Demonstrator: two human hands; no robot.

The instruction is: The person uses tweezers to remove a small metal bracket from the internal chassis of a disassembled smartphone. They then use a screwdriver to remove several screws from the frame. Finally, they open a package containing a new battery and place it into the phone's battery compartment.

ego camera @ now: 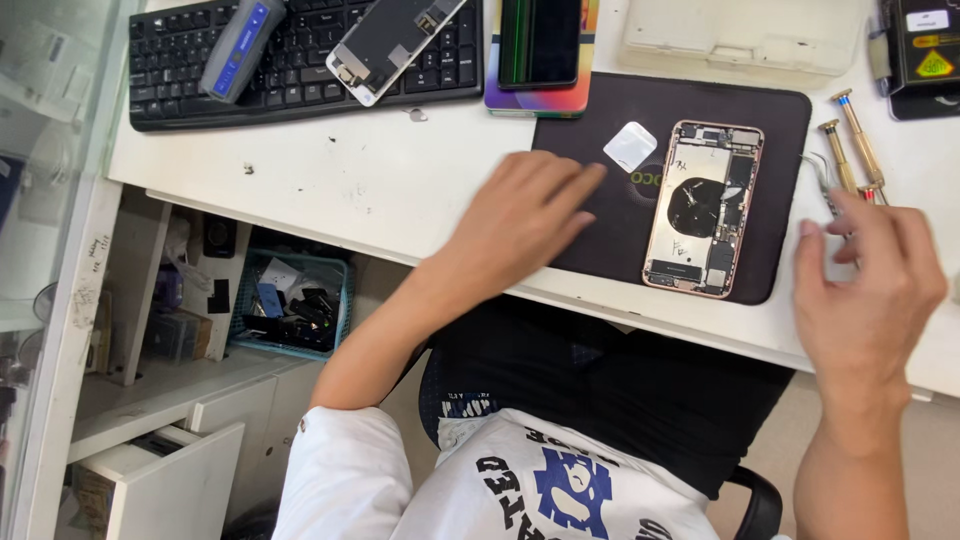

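An opened smartphone body (703,208) with a rose-gold frame lies face up on a black work mat (620,210), its boards and coil exposed. My left hand (525,215) rests flat, palm down, on the mat's left edge and the white desk, holding nothing. A small white square piece (630,146) sits on the mat just beyond its fingertips. My right hand (865,290) hovers at the mat's right, fingers apart, fingertips close to thin tweezers (826,188) and two brass-handled screwdrivers (850,150).
A black keyboard (300,70) at the back left carries a detached phone screen (392,45) and a grey-blue handheld tool (238,48). Another phone (540,50) lies on a colourful box. A pale plastic tray (745,35) stands behind the mat. Below the desk are a teal basket (290,305) and an open drawer (165,480).
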